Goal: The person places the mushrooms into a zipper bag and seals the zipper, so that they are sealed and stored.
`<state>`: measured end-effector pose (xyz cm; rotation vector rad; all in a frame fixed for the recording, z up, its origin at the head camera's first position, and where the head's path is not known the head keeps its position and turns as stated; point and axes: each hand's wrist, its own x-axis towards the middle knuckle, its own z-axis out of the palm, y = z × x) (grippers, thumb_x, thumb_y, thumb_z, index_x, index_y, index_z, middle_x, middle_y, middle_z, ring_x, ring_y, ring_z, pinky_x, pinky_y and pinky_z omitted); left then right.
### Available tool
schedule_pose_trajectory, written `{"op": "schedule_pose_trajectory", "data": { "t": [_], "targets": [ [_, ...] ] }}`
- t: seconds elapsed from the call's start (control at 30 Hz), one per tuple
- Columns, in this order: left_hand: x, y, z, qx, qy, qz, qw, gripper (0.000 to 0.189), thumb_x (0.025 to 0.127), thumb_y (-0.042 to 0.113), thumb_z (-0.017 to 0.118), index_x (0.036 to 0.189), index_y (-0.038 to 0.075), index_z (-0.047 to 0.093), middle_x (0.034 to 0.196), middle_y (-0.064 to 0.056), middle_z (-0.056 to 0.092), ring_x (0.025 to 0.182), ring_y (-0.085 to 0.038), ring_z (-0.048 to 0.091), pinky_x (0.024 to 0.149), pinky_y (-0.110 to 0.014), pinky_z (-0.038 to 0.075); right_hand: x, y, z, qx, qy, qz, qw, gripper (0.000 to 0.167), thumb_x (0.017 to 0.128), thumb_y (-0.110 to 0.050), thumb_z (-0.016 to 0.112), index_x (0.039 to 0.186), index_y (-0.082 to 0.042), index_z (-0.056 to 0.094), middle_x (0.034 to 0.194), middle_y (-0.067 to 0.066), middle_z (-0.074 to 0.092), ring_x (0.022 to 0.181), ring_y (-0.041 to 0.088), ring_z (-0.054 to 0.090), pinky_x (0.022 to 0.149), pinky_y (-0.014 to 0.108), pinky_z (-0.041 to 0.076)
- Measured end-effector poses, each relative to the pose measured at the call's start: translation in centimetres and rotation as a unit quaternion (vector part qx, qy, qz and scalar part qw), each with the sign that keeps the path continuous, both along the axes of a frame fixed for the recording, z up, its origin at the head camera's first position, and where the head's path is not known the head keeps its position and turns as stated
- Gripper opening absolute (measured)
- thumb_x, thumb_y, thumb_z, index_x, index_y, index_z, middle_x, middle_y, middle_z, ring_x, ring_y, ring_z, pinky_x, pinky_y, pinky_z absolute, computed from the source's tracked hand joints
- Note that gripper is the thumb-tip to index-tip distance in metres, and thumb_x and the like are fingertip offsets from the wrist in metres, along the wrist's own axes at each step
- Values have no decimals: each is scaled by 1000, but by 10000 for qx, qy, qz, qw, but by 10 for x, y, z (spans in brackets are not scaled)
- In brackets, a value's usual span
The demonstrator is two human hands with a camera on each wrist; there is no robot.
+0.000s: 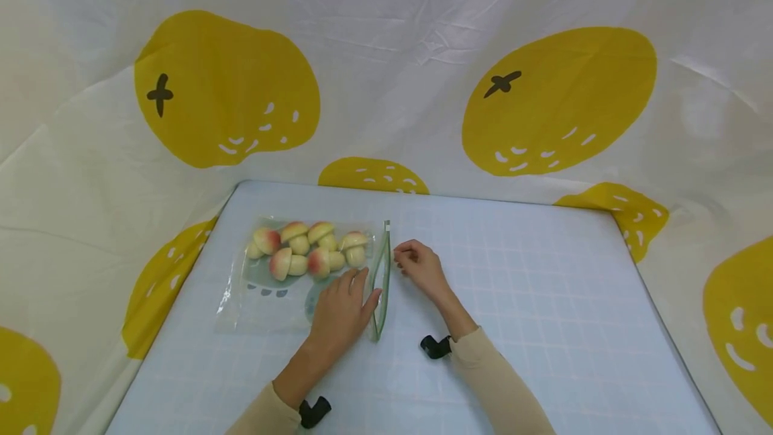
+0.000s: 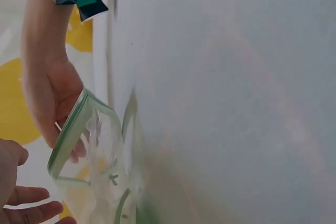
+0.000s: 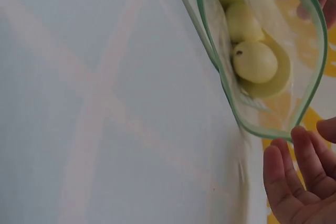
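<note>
A clear zip bag [image 1: 266, 314] lies flat with several mushroom-shaped pieces [image 1: 326, 262] inside, cream with pinkish caps. Its green-edged mouth [image 1: 388, 260] faces right and gapes apart. My left hand [image 1: 341, 307] lies over the bag's near side by the mouth, its fingers [image 2: 31, 195] spread and relaxed. Just right of the mouth is my right hand [image 1: 421, 270], fingers loosely bent, with nothing between thumb and fingers. In the right wrist view its fingertips are right at the green rim [image 3: 323, 51], and pale rounded pieces [image 3: 254, 62] show within.
The table [image 1: 531, 301] has a pale blue checked cover. Behind and at both sides hangs a white cloth [image 1: 398, 86] printed with yellow fruit. A black wrist camera [image 1: 315, 413] is on the left wrist, another black camera [image 1: 435, 347] on the right.
</note>
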<state>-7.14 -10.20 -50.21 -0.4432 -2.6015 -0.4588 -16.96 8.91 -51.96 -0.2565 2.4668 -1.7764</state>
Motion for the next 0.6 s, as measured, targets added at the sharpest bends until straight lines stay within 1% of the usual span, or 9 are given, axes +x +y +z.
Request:
{"op": "schedule_pose_trajectory", "data": {
  "t": [0.07, 0.1, 0.17, 0.27, 0.33, 0.43, 0.53, 0.6],
  "targets": [
    [-4, -3, 4, 357, -152, -163, 9991, 42, 93, 31, 72, 120, 0, 66, 109, -16, 66, 89, -33, 68, 72, -45, 56, 1, 1, 1, 295, 263, -69, 9992, 13, 97, -18, 67, 105, -7, 70, 89, 6, 72, 79, 21, 67, 65, 33, 55],
    [-5, -4, 7, 579, -309, -235, 9976, 39, 93, 29, 72, 120, 1, 66, 110, -14, 67, 90, -31, 68, 73, -43, 56, 2, 2, 2, 406, 394, -100, 9984, 13, 97, -18, 68, 104, -8, 70, 89, 5, 72, 80, 20, 67, 66, 33, 55],
    [-8, -6, 12, 1063, -729, -348, 9911, 37, 95, 29, 70, 120, 3, 67, 112, -9, 66, 93, -27, 67, 74, -41, 56, 3, 3, 3, 625, 654, -151, 9958, 12, 96, -17, 68, 104, -8, 71, 90, 4, 71, 82, 20, 67, 69, 34, 54],
    [-12, -9, 20, 1703, -1384, -458, 9745, 37, 97, 30, 68, 124, 6, 65, 117, -5, 66, 98, -23, 66, 79, -40, 55, 4, 6, 3, 780, 872, -223, 9929, 11, 95, -14, 70, 103, -8, 71, 93, 4, 71, 86, 20, 67, 75, 36, 55],
    [-16, -11, 25, 2061, -1695, -568, 9621, 37, 98, 28, 67, 126, 5, 64, 118, -7, 66, 98, -22, 66, 80, -41, 54, 4, 7, 3, 809, 950, -239, 9919, 11, 95, -13, 70, 103, -7, 70, 96, 5, 70, 88, 21, 67, 78, 38, 55],
    [-24, -15, 32, 2534, -1974, -816, 9435, 35, 98, 24, 67, 125, 3, 64, 120, -11, 67, 99, -24, 67, 85, -42, 54, 4, 9, 3, 812, 994, -274, 9914, 11, 94, -12, 70, 104, -6, 70, 97, 7, 70, 88, 22, 67, 78, 38, 55],
    [-37, -21, 37, 2936, -2229, -985, 9243, 31, 98, 23, 67, 123, 3, 67, 117, -10, 69, 98, -23, 69, 85, -41, 55, 3, 12, 2, 834, 1030, -313, 9907, 12, 94, -11, 70, 105, -5, 70, 100, 9, 69, 90, 24, 66, 77, 39, 55],
    [-47, -25, 39, 3070, -2400, -1036, 9151, 30, 98, 24, 67, 121, 6, 68, 117, -6, 70, 98, -21, 70, 83, -37, 56, 3, 14, 1, 863, 1056, -352, 9900, 14, 94, -11, 70, 106, -5, 70, 102, 9, 68, 91, 25, 65, 77, 39, 55]
  ]
}}
